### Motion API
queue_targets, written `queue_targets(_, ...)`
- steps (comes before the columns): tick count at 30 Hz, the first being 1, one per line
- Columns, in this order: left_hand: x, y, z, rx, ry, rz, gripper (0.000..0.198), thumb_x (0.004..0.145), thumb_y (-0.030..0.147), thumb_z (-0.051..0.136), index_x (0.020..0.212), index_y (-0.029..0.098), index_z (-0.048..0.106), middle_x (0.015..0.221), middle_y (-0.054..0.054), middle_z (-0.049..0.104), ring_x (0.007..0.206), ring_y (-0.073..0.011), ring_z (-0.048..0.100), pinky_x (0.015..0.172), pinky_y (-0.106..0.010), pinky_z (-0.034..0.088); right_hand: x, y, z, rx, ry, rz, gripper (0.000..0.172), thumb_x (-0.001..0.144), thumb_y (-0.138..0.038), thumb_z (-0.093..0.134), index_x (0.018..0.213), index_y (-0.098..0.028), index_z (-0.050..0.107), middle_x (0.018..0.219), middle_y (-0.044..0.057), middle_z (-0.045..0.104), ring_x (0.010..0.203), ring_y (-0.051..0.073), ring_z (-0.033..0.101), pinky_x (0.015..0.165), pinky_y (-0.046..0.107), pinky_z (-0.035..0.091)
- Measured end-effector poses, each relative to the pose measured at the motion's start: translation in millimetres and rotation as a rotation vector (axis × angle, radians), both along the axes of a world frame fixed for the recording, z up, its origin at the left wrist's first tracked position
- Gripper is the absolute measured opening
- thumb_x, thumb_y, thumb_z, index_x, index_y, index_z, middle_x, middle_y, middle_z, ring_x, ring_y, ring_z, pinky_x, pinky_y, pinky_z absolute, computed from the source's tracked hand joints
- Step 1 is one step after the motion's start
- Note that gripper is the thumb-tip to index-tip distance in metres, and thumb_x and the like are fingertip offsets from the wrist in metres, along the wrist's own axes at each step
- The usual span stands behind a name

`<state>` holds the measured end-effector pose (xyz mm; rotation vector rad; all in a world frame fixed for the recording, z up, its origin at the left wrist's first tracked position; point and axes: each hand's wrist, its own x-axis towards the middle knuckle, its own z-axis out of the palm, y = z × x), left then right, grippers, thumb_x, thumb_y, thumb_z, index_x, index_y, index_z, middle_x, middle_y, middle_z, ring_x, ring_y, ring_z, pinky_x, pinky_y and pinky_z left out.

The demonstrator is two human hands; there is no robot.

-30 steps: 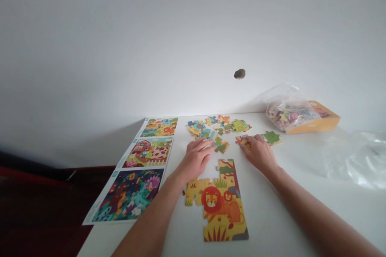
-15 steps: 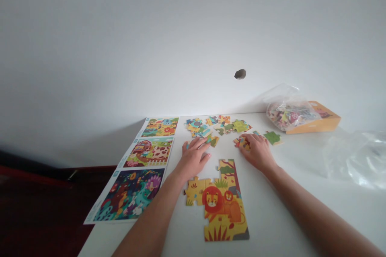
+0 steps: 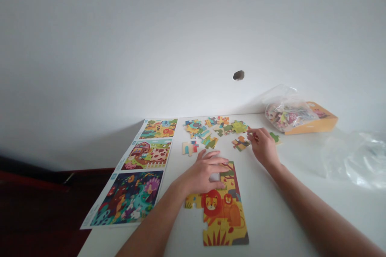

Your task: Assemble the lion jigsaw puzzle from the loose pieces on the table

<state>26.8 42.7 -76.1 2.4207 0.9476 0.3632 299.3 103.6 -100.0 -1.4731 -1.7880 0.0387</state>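
Observation:
My left hand (image 3: 206, 172) lies open, palm down, with fingers spread over the upper part of a partly joined jigsaw (image 3: 223, 213) showing two lions. Its fingertips reach the column of joined pieces on the right side. My right hand (image 3: 263, 146) is pinched at the right end of the loose pieces, closed on a puzzle piece mostly hidden by the fingers. Just left of it lies an orange and brown puzzle piece (image 3: 240, 143). A green piece (image 3: 274, 137) shows partly behind the hand. A cream and blue piece (image 3: 189, 148) rests beyond my left hand.
Several loose puzzle pieces (image 3: 197, 128) lie near the wall. A sheet with three printed pictures (image 3: 132, 160) lies along the table's left edge. At the back right, a clear bag of pieces (image 3: 289, 116) leans on an orange box (image 3: 322, 124). Crumpled clear plastic (image 3: 362, 160) lies at the right.
My left hand has moved nearer and rightward onto the jigsaw, uncovering the cream and blue piece. My right hand has lifted off the orange and brown piece and shifted slightly right, its fingers now pinched.

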Motion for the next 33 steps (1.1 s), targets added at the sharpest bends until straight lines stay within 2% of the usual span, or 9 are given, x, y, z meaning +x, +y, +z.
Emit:
queue_targets(3,-0.3,0.2,0.5,0.039,-0.014,-0.018,0.047,0.076,0.047,0.075,0.120,0.033,0.067,0.137,0.000,0.058,0.137,-0.0308,0.035,0.117,-0.051,0.016,7.6,2.5,1.0,-0.021,-0.166,-0.180,0.028,0.086,-0.021,0.053,0.111,-0.021,0.067,0.106,0.011,0.060,0.100,0.028,0.054,0.085,0.042,0.044)
queue_targets(5,0.3,0.1,1.2,0.056,-0.023,-0.019,0.046,0.076,0.047,0.075,0.119,0.032,0.068,0.136,0.000,0.059,0.135,-0.0297,0.037,0.117,-0.048,0.019,5.8,-1.4,4.8,-0.014,-0.270,-0.216,0.030,0.086,-0.024,0.055,0.113,-0.024,0.067,0.123,0.012,0.056,0.115,0.034,0.046,0.093,0.049,0.039)
queue_targets(8,0.7,0.3,2.2,0.065,-0.026,-0.016,0.046,0.077,0.048,0.074,0.120,0.034,0.067,0.135,0.000,0.060,0.134,-0.0288,0.038,0.117,-0.047,0.020,-3.9,-10.4,9.7,-0.029,-0.395,-0.063,0.032,0.087,-0.023,0.054,0.117,-0.027,0.065,0.138,0.009,0.051,0.127,0.034,0.038,0.105,0.060,0.024)
queue_targets(12,-0.9,0.9,2.4,0.074,-0.038,0.005,0.054,0.074,0.053,0.075,0.123,0.033,0.065,0.134,-0.002,0.059,0.133,-0.0283,0.040,0.116,-0.046,0.024,-13.2,-15.2,8.9,-0.179,-0.478,0.189,0.037,0.090,-0.020,0.049,0.123,-0.029,0.059,0.133,0.008,0.057,0.122,0.031,0.045,0.106,0.071,0.008)
queue_targets(21,-1.5,1.1,-1.0,0.102,-0.056,0.075,0.059,0.071,0.057,0.075,0.121,0.027,0.065,0.135,-0.006,0.056,0.132,-0.0272,0.039,0.116,-0.043,0.027,-18.6,-15.9,8.1,-0.252,-0.455,0.188,0.035,0.088,-0.037,0.063,0.121,-0.024,0.062,0.103,0.008,0.066,0.107,0.028,0.055,0.109,0.057,0.017)
queue_targets(26,-1.3,1.1,-1.4,0.085,-0.029,0.103,0.062,0.070,0.060,0.073,0.122,0.027,0.064,0.138,-0.006,0.053,0.135,-0.0282,0.036,0.116,-0.044,0.029,-18.6,-14.9,10.8,-0.240,-0.323,0.203,0.036,0.090,-0.045,0.059,0.116,-0.021,0.065,0.092,0.008,0.070,0.095,0.026,0.059,0.100,0.048,0.030)
queue_targets(29,-1.7,1.3,-1.2,0.086,-0.017,0.112,0.063,0.070,0.062,0.072,0.122,0.027,0.064,0.139,-0.007,0.052,0.135,-0.0288,0.035,0.116,-0.045,0.029,-9.4,-15.1,18.8,-0.206,-0.257,0.316,0.033,0.090,-0.034,0.053,0.120,-0.023,0.064,0.104,0.009,0.069,0.099,0.025,0.059,0.096,0.043,0.035)
queue_targets(31,-2.0,1.4,-1.7,0.091,-0.015,0.117,0.064,0.069,0.062,0.072,0.121,0.026,0.064,0.139,-0.007,0.052,0.134,-0.0289,0.036,0.116,-0.045,0.029,-2.5,-16.8,24.4,-0.211,-0.315,0.469,0.045,0.084,-0.026,0.056,0.128,-0.024,0.059,0.125,0.010,0.062,0.112,0.027,0.054,0.098,0.044,0.035)
queue_targets(33,-2.2,1.5,-2.5,0.097,-0.013,0.121,0.064,0.069,0.063,0.072,0.121,0.026,0.064,0.140,-0.007,0.051,0.134,-0.0287,0.036,0.116,-0.045,0.029,1.3,-18.9,27.4,-0.246,-0.376,0.589,0.054,0.078,-0.021,0.057,0.132,-0.027,0.056,0.135,0.007,0.056,0.119,0.028,0.049,0.101,0.045,0.033)
